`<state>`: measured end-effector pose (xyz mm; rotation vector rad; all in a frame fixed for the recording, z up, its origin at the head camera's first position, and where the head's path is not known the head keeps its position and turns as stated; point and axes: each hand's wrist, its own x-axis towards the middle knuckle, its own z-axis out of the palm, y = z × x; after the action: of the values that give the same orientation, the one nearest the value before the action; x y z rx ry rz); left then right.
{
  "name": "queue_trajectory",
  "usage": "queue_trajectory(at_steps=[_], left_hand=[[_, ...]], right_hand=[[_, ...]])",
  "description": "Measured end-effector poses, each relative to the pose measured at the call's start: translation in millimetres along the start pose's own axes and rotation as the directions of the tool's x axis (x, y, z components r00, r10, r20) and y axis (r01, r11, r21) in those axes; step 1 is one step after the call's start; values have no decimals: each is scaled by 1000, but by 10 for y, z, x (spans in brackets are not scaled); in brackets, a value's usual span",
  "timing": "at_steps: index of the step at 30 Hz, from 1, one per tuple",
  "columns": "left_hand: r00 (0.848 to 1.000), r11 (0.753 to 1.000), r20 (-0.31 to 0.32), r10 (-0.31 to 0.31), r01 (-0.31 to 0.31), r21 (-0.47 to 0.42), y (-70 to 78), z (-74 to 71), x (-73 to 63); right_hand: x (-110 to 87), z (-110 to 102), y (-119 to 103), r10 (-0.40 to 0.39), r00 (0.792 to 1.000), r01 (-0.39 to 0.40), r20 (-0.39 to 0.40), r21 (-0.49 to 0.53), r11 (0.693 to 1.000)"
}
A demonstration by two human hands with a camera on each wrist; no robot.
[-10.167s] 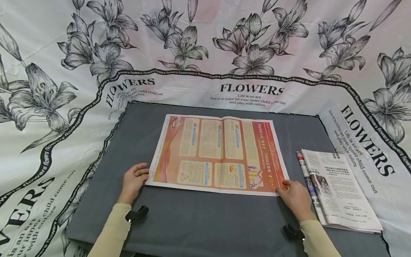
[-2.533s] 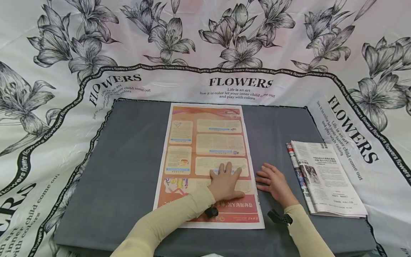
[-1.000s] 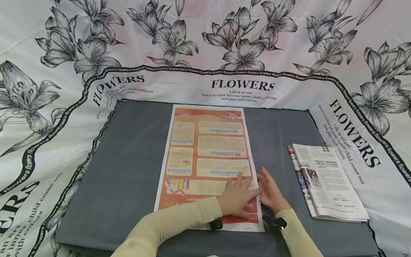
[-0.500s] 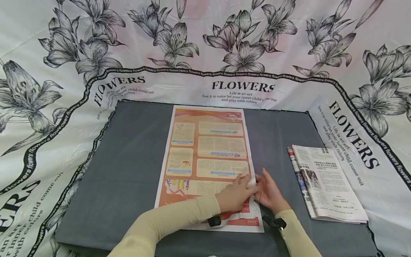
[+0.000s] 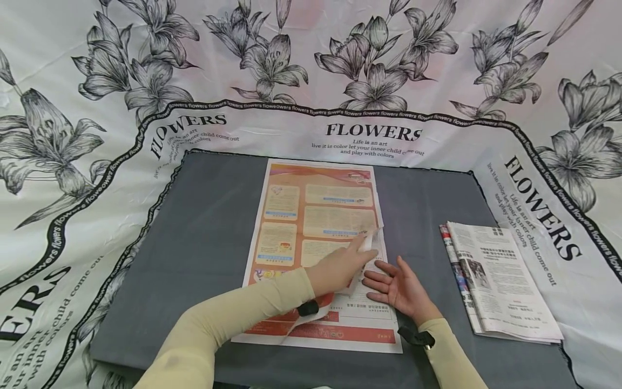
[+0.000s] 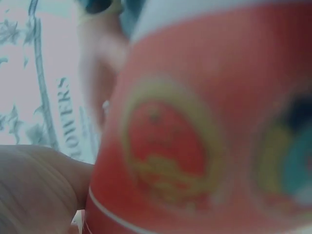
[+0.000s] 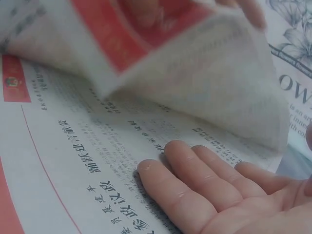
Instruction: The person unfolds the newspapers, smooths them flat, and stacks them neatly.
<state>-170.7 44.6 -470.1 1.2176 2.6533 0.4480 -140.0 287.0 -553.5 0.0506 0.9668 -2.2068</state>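
Note:
An orange-and-red newspaper (image 5: 335, 219) lies lengthwise on the grey table. My left hand (image 5: 337, 266) pinches the right edge of its top leaf, which curls up and back to the left. Under the raised leaf (image 7: 209, 73), a white printed page (image 7: 58, 156) shows in the right wrist view. Red print on the leaf fills most of the left wrist view, with my left thumb (image 6: 39, 187) against its edge. My right hand (image 5: 402, 289) hovers palm up by the newspaper's right edge, fingers relaxed and holding nothing.
A stack of folded newspapers (image 5: 510, 281) lies at the right of the grey table (image 5: 209, 232). Behind and at the sides hangs a white cloth (image 5: 272, 129) printed with flowers and lettering. Each wrist carries a black band (image 5: 415, 336).
The newspaper was turned from crosswise to lengthwise. My left hand, flat on it before, has taken the top leaf's right edge and lifted it leftward. My right hand has come away from the edge.

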Motion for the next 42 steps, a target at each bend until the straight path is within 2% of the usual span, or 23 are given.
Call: queue_trajectory(at_steps=[4, 7, 10, 14, 17, 20, 26, 29, 32, 34, 37, 38, 42], left_hand=[[997, 999, -66, -30, 28, -19, -180, -312, -167], [990, 997, -129, -52, 44, -63, -338, -536, -339], [980, 997, -192, -55, 44, -63, -526, -715, -524], [967, 996, -241, -84, 85, -6, -778, -843, -783], [956, 989, -258, -139, 147, 13, -954, -882, -987], [939, 976, -276, -208, 217, 3, -1115, -902, -1205], [892, 935, -288, -349, 352, -43, -1361, -929, -1657], [861, 907, -290, -417, 413, -78, -1448, -941, -1860], [821, 867, -284, -495, 485, -109, -1526, -942, -2060], [790, 834, -270, -550, 536, -133, -1581, -926, -2191], [748, 792, -264, -609, 593, -147, -1682, -858, -2373], [736, 781, -266, -622, 606, -150, -1716, -827, -2432], [694, 743, -274, -666, 650, -158, -1849, -671, -2669]], right_hand=[[-8, 50, -11, 14, 998, -16, -64, -21, 1000], [-11, 68, -22, 15, 997, -17, -71, -31, 999], [-12, 62, -31, 12, 997, -15, -79, -39, 999], [-11, 46, -33, 10, 995, -14, -95, -39, 999], [-7, 50, -31, 12, 995, -17, -99, -45, 999], [-1, 65, -27, 11, 994, -19, -111, -73, 997], [19, 113, -21, 2, 986, -31, -166, -174, 984], [31, 145, -28, -18, 977, -38, -212, -256, 966], [50, 182, -36, -52, 960, -59, -277, -377, 925], [65, 217, -42, -81, 938, -85, -337, -451, 888], [80, 256, -57, -112, 911, -122, -397, -518, 847], [82, 268, -64, -120, 903, -127, -413, -523, 843], [54, 284, -124, -158, 899, -111, -408, -562, 820]])
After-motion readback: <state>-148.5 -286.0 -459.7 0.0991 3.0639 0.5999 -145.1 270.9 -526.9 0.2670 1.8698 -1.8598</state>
